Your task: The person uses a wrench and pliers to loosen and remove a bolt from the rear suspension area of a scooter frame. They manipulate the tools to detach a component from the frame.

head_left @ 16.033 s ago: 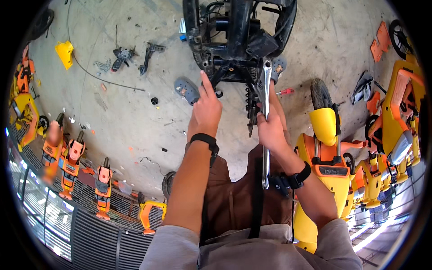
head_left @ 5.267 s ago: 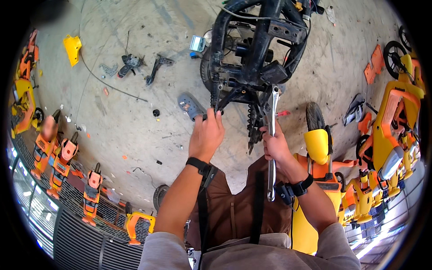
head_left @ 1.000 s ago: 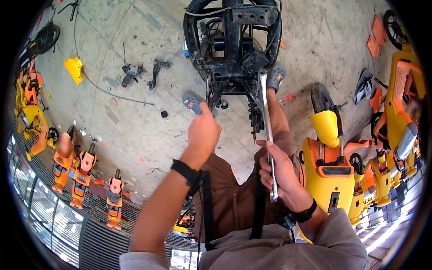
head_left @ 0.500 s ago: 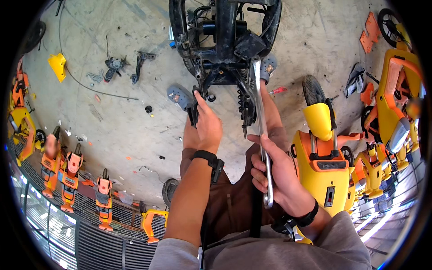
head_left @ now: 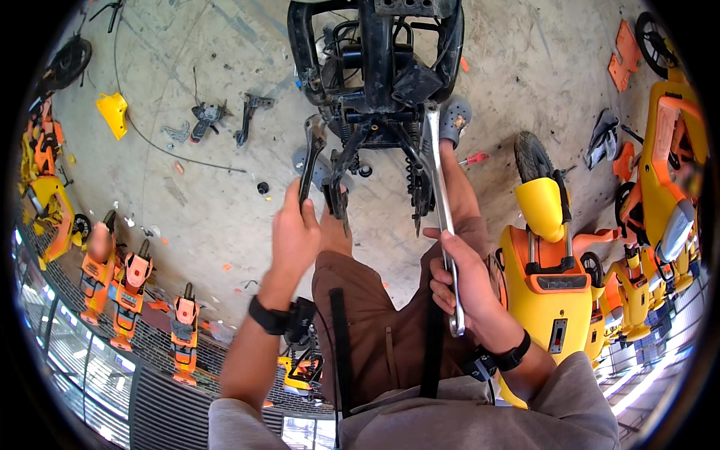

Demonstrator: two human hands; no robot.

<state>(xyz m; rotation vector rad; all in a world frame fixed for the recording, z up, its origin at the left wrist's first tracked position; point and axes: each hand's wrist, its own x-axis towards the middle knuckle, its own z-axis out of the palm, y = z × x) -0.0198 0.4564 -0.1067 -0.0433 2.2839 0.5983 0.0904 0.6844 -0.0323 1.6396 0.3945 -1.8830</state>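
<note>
Now the left hand (head_left: pixel 294 238) lifts a dark wrench (head_left: pixel 310 161) higher — the right hand (head_left: pixel 463 285) grips a long silver wrench (head_left: pixel 441 202) against the black frame (head_left: pixel 375 67).

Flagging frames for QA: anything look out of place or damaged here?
Yes: loose parts lie scattered on the concrete floor: a yellow panel, an orange panel, a black bracket and a cable. The black frame is stripped bare. The left hand grips a dark wrench, the right hand a long silver wrench.
</note>
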